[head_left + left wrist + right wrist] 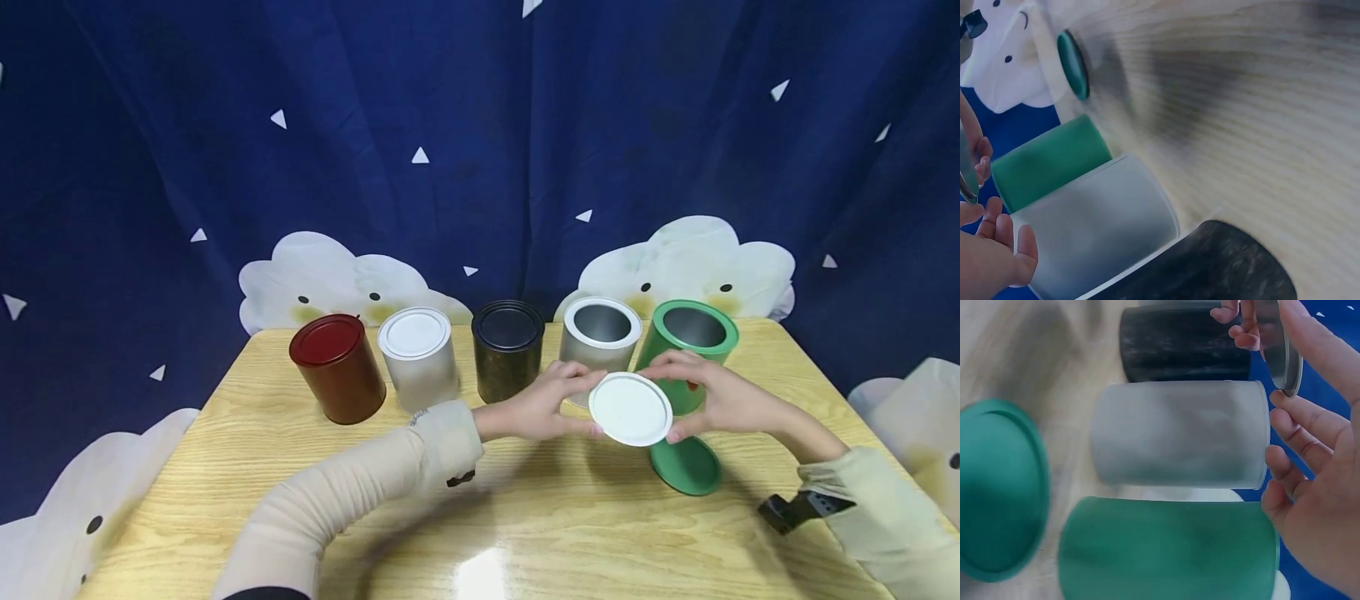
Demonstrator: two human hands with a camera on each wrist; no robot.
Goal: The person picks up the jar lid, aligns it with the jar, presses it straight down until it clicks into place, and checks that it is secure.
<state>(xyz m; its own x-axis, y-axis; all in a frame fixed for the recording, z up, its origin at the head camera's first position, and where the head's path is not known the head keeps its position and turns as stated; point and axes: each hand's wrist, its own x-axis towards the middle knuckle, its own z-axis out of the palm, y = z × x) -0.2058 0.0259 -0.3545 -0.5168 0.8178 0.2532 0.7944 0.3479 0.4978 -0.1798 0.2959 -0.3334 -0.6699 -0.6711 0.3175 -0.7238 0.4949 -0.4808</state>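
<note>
Pinching a round white lid from opposite edges, two bare hands hold it raised above a table, in front of an open pale grey can. The left hand grips the lid's left rim between thumb and fingertips, its thumb and forefinger parted about as far as the rim demands. The right hand pinches the right rim in the same way, thumb below and fingers above; in the right wrist view its remaining fingers curve loosely, spread a little apart. The lid is tilted, with its flat, matte white face toward the head camera; seen edge-on from the wrist, it shows a thin, shiny, metallic-looking rim.

Five cylindrical cans stand upright in a row. From the left come a glossy reddish-brown can and a white-topped can with a smooth, pale body, then a black can whose side looks mottled; all three are covered. The pale grey can and the smooth green can at the right end are uncovered, each with a broad ring-shaped rim around a dark grey interior. A green lid, a shallow disc with a raised edge, lies flat on the yellowish wood grain, near the green can
</note>
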